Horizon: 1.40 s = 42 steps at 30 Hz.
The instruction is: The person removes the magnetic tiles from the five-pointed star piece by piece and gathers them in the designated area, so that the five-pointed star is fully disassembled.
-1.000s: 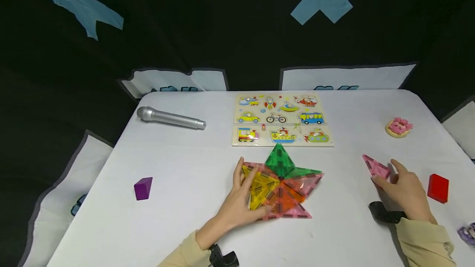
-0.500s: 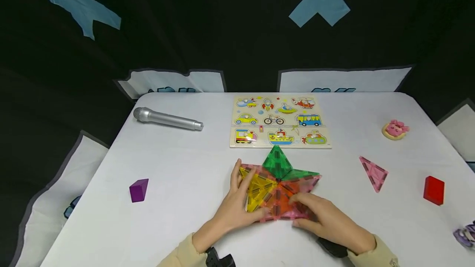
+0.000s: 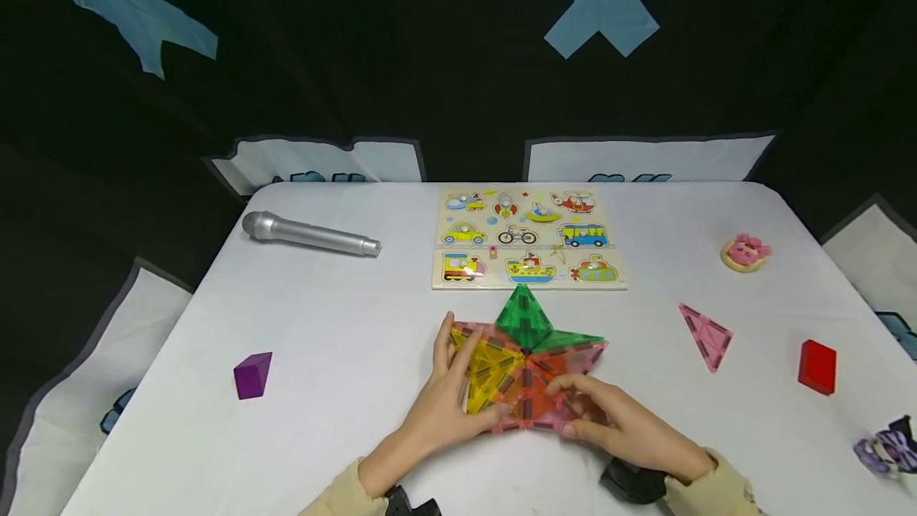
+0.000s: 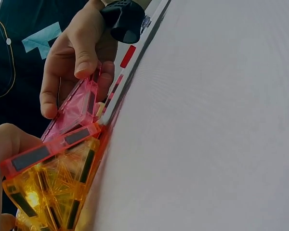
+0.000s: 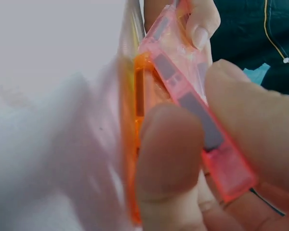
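Note:
A star-like build of translucent magnetic tiles (image 3: 528, 381) lies on the white table in the head view, with green, yellow, orange and pink pieces. My left hand (image 3: 438, 412) grips its left side, fingers along the upper left and thumb at the lower edge. At the lower right, my right hand (image 3: 619, 424) pinches a pink magnetic tile (image 4: 77, 113) between thumb and fingers; the left wrist view shows this tile tilted up from the table. Yellow tiles (image 4: 53, 187) sit nearer in that view. A loose pink triangular tile (image 3: 708, 337) lies to the right.
A wooden vehicle puzzle board (image 3: 530, 237) lies just behind the star. At left are a silver microphone (image 3: 311, 233) and a purple block (image 3: 252, 376). A red block (image 3: 817, 367), a pink figure (image 3: 746, 252) and a purple figure (image 3: 888, 448) stand at right.
My right hand has left the loose pink tile, moved left to the star and taken hold of its lower right tile. My left hand keeps its place on the star.

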{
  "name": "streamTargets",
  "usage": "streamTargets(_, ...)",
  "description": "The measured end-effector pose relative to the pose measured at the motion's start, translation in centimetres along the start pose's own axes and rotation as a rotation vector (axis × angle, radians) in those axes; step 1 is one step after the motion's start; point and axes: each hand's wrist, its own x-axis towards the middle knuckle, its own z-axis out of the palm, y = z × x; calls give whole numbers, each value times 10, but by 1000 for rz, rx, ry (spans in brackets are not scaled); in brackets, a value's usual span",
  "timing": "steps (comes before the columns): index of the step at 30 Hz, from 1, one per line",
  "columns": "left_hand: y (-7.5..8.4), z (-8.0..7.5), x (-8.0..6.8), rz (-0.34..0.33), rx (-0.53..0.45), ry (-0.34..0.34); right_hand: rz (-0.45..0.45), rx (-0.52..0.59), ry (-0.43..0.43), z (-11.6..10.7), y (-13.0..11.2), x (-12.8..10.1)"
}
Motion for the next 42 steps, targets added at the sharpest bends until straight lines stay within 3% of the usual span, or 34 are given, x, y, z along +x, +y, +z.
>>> streamTargets(16,2,0,-1,-26,34,29,20,73,-9,2,3,2)
streamTargets(20,3,1,0,-28,40,35,-46,147,-7,-3,1,0)
streamTargets(22,2,2,0,-29,42,35,-94,167,50,-8,1,-2)
streamTargets(24,2,2,0,-29,41,35,-122,126,186,-15,1,-3)
streamTargets(26,1,2,0,-28,40,34,-90,60,376,-25,3,-5)
streamTargets(28,1,3,0,-29,36,33,12,-21,565,-36,7,-7)
streamTargets(30,1,3,0,-32,37,33,131,-115,683,-47,13,-12)
streamTargets(32,1,3,1,-33,40,34,245,-215,715,-55,19,-17)
streamTargets(35,2,4,2,-35,49,37,341,-355,675,-63,26,-23)
streamTargets(42,1,5,3,-37,42,49,368,-529,595,-66,31,-23)
